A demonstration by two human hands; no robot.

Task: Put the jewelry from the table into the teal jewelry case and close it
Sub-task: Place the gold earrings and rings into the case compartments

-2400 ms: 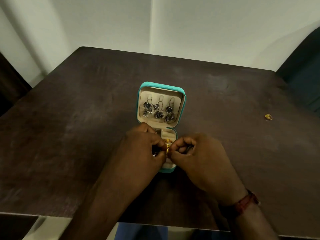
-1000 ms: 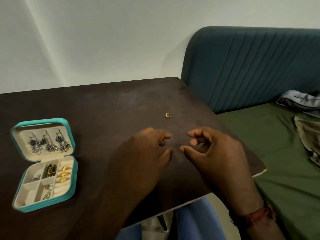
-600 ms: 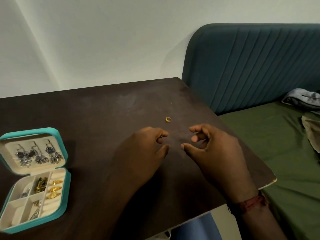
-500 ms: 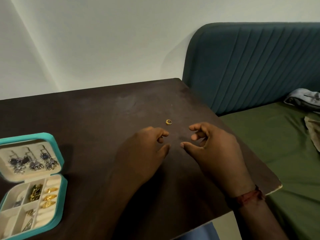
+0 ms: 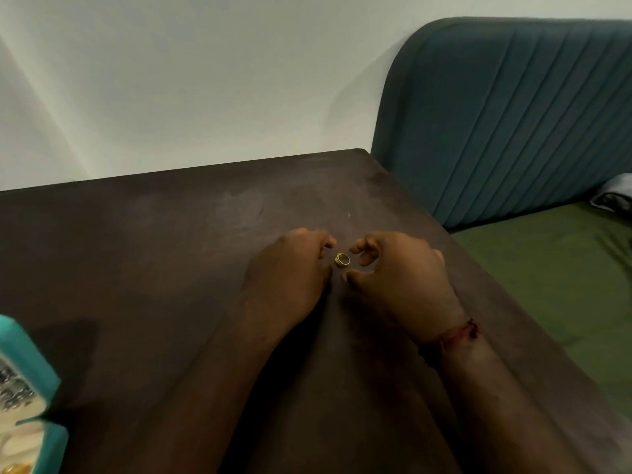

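Observation:
A small gold ring [image 5: 342,259] lies on the dark brown table [image 5: 171,234], between my two hands. My left hand [image 5: 290,271] rests just left of it with fingers curled and apart, holding nothing. My right hand [image 5: 400,275] sits just right of it, thumb and forefinger spread around the ring's side without gripping it. The teal jewelry case [image 5: 30,364] stands open at the far left edge of the view, mostly cut off; dark earrings hang in its lid and a gold piece shows in its base.
A teal padded headboard [image 5: 506,114] and a green bedsheet [image 5: 554,275] lie right of the table's right edge. A grey cloth [image 5: 615,193] sits on the bed at far right. A white wall stands behind the table.
Both hands have moved forward until the ring lies between them. The view has swung right, pushing the case almost out of frame at the left.

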